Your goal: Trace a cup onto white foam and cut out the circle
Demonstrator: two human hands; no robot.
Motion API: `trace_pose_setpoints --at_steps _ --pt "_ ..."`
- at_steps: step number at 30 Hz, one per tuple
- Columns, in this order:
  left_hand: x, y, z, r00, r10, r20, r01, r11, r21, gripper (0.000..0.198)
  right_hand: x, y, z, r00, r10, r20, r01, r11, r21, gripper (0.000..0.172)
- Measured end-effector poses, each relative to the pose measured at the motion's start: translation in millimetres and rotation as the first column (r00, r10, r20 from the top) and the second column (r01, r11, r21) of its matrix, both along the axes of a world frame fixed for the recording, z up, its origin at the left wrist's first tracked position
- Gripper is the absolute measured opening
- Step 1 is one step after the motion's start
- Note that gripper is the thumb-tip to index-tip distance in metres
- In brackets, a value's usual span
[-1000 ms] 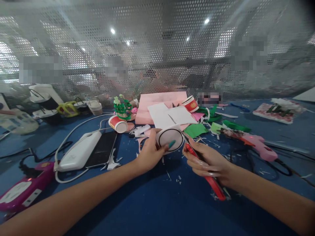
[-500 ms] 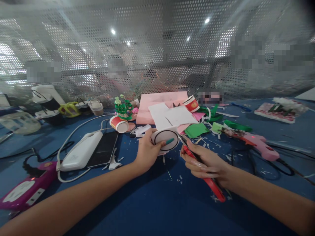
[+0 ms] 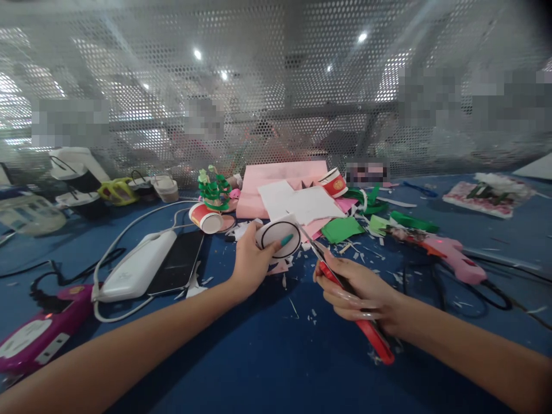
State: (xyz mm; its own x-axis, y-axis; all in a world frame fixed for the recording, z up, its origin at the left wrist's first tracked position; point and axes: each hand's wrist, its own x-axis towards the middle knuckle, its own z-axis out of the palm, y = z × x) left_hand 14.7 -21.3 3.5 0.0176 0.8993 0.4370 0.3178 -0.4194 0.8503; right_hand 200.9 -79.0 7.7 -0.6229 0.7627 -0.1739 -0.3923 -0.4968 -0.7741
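Just now, the left hand (image 3: 251, 259), pinching ringed paper (image 3: 275, 231), slid toward 9 o'clock; the right hand (image 3: 360, 286) gripped scissors (image 3: 328, 272), probably between cuts.

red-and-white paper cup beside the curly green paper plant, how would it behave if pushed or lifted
The red-and-white paper cup would probably roll if pushed, since it lies on its curved side. It's likely light and easily dented, as it looks like paper.

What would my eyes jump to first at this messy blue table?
Probably the red-handled scissors in the right grip, near the white paper with a black ring in the left grip. Then perhaps the pink glue gun on the right, and the green plant behind the tipped red cup.
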Motion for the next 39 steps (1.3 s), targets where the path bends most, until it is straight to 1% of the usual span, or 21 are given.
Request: trace_pose_setpoints --at_steps 2,6,9,11,16,20,25,28,32,34,37,39 --pt "0 0 -0.6 1.0 -0.012 -0.003 0.012 1.0 0.012 0.026 2 1 -1.3 0.999 0.023 -0.034 -0.024 1.0 -0.014 0.04" --pt "1 -1 -0.9 0.996 -0.066 0.064 0.066 0.998 0.004 0.025 5 4 -3.7 0.989 0.08 -0.122 -0.086 0.995 -0.046 0.038" --pt "2 -2 -0.3 0.991 -0.09 0.102 0.092 0.996 -0.007 0.026 7 6 -4.2 0.974 0.145 -0.176 -0.154 0.987 -0.041 0.036" --pt "3 -4 0.3 0.987 -0.109 0.117 0.112 0.993 -0.022 0.026 8 6 -3.7 0.968 0.159 -0.194 -0.17 0.985 -0.042 0.036" --pt "5 -10 1.0 0.966 -0.189 0.174 0.213 0.968 -0.132 0.028 6 3 -1.4 0.98 0.103 -0.173 -0.114 0.992 -0.058 0.036" --pt "5 -12 1.2 0.967 -0.19 0.172 0.219 0.961 -0.171 0.028 5 2 -1.4 0.986 0.096 -0.133 -0.102 0.994 -0.035 0.036" --pt "6 -13 2.6 0.955 -0.22 0.201 0.263 0.94 -0.217 0.028 5 2 -3.6 0.988 0.105 -0.114 -0.105 0.994 0.005 0.033" --pt "5 -13 2.5 0.961 -0.233 0.151 0.257 0.952 -0.169 0.027 5 3 -6.0 0.989 0.104 -0.108 -0.102 0.995 0.022 0.031" --pt "3 -12 1.6 0.981 -0.193 -0.027 0.192 0.98 -0.046 0.022 4 1 -7.1 0.995 0.054 -0.08 -0.052 0.998 0.033 0.031" --pt "3 -14 1.6 0.969 -0.226 -0.096 0.223 0.974 -0.038 0.019 3 -1 -4.3 0.998 0.022 -0.058 -0.02 0.999 0.044 0.032" --pt "4 -18 2.2 0.942 -0.29 -0.172 0.285 0.957 -0.053 0.017 2 -4 3.5 0.999 0.025 -0.047 -0.022 0.998 0.057 0.034" --pt "5 -21 2.6 0.936 -0.271 -0.225 0.267 0.963 -0.048 0.018 2 -5 8.2 0.997 0.032 -0.07 -0.027 0.997 0.069 0.034"
